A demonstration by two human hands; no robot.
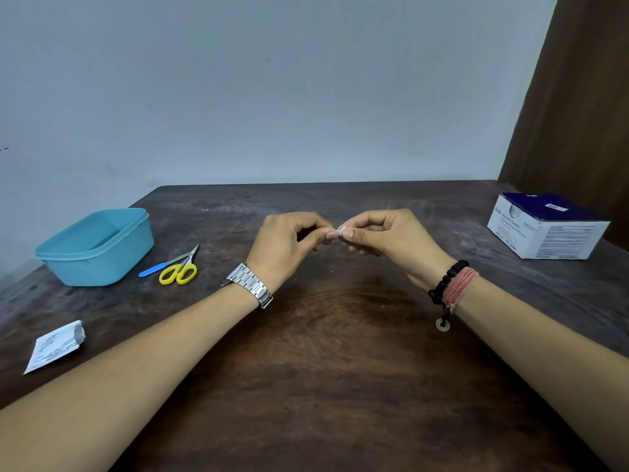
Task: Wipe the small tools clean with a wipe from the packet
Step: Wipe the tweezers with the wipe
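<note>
Above the middle of the table [323, 352], the left hand [289, 247] and right hand [391, 240] meet, thumbs and forefingers pinched together on a small white wipe [340, 230] (what it wraps, if anything, I cannot tell). Left of the hands lie the scissors [180, 269] beside a blue-handled tool [153, 269] and a tub [97, 247]; the torn packet [54, 345] sits nearer the table's left edge, the box [544, 229] far right.

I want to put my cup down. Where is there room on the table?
Bare wood lies between the two forearms, below the left hand and right hand. More lies between the right hand and the white box. It is crowded left: blue tub, scissors, torn packet.
</note>
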